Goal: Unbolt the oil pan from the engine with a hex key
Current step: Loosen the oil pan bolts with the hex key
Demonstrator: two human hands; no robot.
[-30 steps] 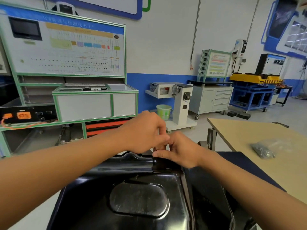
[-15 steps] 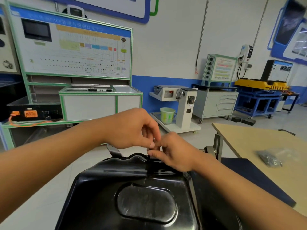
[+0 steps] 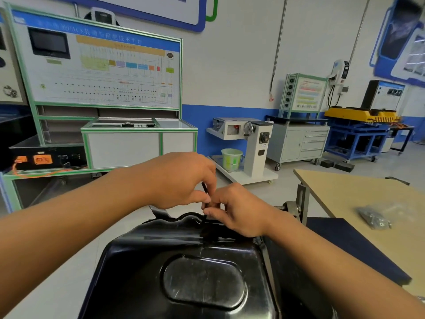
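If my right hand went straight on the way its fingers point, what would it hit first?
The right hand would probably meet the hex key at once, then the left hand right behind it.

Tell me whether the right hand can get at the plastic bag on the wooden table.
Probably yes. The plastic bag lies uncovered on the table, off to the side of the right hand; but that hand is pinching the hex key and must let go first.

Bright, even indoor light. Pale glare streaks across the glossy black oil pan (image 3: 202,249). Above the oil pan, bowed verticals; far right of it, soft blur.
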